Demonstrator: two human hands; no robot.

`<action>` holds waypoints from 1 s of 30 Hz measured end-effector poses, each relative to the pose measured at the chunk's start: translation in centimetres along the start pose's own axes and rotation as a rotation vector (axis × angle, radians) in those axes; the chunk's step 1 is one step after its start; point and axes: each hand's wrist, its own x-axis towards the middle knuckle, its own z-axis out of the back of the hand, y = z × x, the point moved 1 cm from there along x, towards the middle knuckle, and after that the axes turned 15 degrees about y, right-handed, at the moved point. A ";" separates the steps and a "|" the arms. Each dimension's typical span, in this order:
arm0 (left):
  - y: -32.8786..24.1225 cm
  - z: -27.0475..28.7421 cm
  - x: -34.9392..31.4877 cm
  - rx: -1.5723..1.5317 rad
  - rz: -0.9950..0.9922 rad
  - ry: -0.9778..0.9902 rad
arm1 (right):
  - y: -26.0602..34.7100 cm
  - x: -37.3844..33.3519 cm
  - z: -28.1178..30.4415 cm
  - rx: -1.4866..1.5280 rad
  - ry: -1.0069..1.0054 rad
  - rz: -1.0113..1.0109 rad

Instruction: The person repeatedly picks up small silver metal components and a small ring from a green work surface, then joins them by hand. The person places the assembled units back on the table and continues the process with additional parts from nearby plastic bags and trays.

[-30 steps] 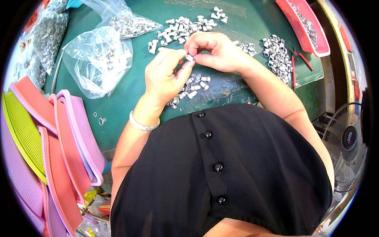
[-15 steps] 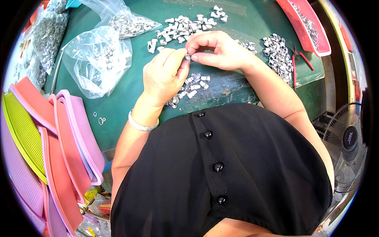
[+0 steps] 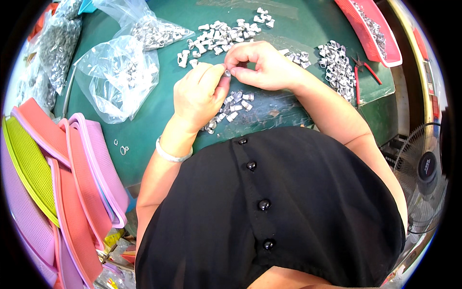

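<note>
My left hand (image 3: 198,94) pinches a small silvery metal piece (image 3: 227,73) between thumb and forefinger. Thumb and fingertips of my right hand (image 3: 269,65) are closed at the same piece, so the two hands meet over the table. Most of the piece is hidden by the fingers, and its exact kind cannot be made out. Just below the hands lies a small heap of ring-shaped metal pieces (image 3: 235,105). Beyond them spreads a larger heap of similar pieces (image 3: 219,36). Another pile (image 3: 338,70) lies to the right of my right forearm.
Clear plastic bags (image 3: 108,91) of metal pieces lie at the left. Red-handled pliers (image 3: 357,84) rest near a pink basket (image 3: 394,55) of parts at the right. Coloured plastic baskets (image 3: 98,159) stack at the lower left; a fan (image 3: 423,166) stands at the right.
Both hands hold almost the same pose around the piece, with the right fingers bent slightly differently. The whole view has shifted a little.
</note>
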 end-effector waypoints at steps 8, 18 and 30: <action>-0.1 1.1 -0.1 -0.169 -0.039 0.334 | -1.5 -1.4 4.4 -0.253 -0.190 -0.258; 0.1 0.8 -0.3 -0.367 0.106 0.335 | -2.7 -2.0 4.1 -0.597 -0.125 -0.241; 0.0 -0.1 0.0 -0.301 0.198 0.115 | 0.1 -0.7 1.9 0.036 0.083 -0.158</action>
